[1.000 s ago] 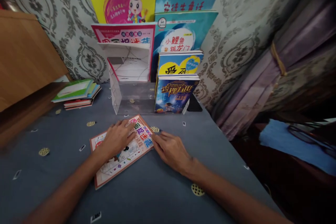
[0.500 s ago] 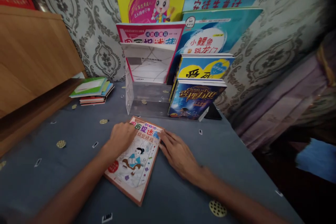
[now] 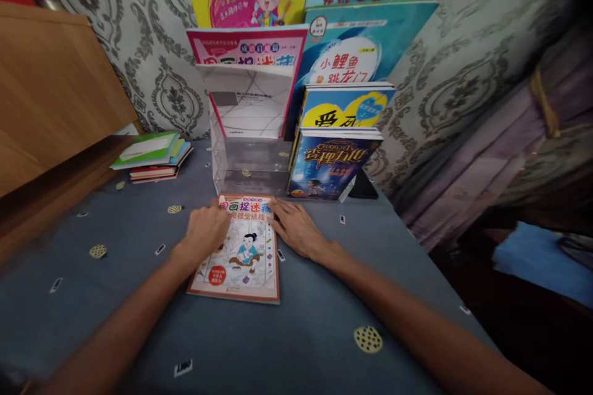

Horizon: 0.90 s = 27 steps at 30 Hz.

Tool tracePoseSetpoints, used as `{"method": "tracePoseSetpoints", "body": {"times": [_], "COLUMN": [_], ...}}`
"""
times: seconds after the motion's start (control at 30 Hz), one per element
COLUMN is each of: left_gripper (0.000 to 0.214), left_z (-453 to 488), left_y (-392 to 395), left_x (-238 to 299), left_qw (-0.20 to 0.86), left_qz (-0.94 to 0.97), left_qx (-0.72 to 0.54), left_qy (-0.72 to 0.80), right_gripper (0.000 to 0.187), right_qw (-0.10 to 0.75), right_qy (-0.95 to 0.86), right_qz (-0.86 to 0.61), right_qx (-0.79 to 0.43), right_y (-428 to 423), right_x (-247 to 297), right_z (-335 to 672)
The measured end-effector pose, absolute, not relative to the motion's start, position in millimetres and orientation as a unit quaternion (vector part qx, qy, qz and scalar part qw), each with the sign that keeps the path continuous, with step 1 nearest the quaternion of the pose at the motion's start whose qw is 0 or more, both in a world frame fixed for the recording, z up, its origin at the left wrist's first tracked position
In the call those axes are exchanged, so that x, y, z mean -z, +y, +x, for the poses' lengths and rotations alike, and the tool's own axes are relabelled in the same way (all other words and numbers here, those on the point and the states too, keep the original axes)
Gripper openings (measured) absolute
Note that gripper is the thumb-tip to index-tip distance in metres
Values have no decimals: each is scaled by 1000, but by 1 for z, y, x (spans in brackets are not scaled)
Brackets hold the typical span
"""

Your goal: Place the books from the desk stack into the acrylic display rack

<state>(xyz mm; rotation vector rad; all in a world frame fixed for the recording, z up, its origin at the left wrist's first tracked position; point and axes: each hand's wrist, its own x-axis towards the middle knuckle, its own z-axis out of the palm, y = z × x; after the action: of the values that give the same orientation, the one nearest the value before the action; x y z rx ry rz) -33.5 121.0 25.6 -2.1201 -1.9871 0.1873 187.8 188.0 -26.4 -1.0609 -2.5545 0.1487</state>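
Note:
An orange-bordered picture book [image 3: 245, 253] lies on the cloth-covered table, its cover facing up and showing a seated figure in blue. My left hand [image 3: 207, 228] is closed around the book's upper left edge, fingers curled and their tips partly hidden. On the opposite side, my right hand [image 3: 299, 229] grips the upper right corner, its fingers together on the edge. Just beyond the book stands a clear plastic book rack [image 3: 252, 185]. Its front left slot shows bare plastic, and a white-and-pink book [image 3: 252, 102] stands behind that.
In the rack's right column stand a dark blue book [image 3: 328, 166], a yellow-and-blue one [image 3: 347, 105] and taller teal books [image 3: 403, 31]. A stack of small books [image 3: 152, 154] lies at the left near a wooden cabinet [image 3: 55, 74]. A dark flat object [image 3: 364, 187] sits behind the rack's right side.
The picture book has turned from slanted to nearly straight and lies closer to the rack. Both hands have moved with it, still at its upper edges. The view has shifted slightly.

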Motion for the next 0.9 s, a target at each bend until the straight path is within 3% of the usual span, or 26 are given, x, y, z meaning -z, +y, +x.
{"method": "tracePoseSetpoints", "body": {"times": [0.17,0.33,0.47,0.6,0.9], "left_gripper": [33,26,37,46,37], "left_z": [-26,-12,-10,-12,-13], "left_y": [111,82,51,38,38], "left_x": [-26,-24,-26,-21,-14], "left_qw": [123,6,-47,-50,-22], "left_qz": [-776,-882,-908,-902,-912], "left_qx": [-44,23,31,24,64], "left_qy": [-617,-472,-414,-427,-405], "right_gripper": [41,39,41,43,31], "right_qw": [182,196,189,189,243], "right_qy": [-905,-904,-903,-899,-911], "right_qz": [-379,-372,-374,-380,-302], "right_qx": [-69,-81,-93,-104,-143], "right_y": [189,191,189,186,143], "right_x": [31,35,32,31,32], "right_z": [188,188,188,187,200]}}
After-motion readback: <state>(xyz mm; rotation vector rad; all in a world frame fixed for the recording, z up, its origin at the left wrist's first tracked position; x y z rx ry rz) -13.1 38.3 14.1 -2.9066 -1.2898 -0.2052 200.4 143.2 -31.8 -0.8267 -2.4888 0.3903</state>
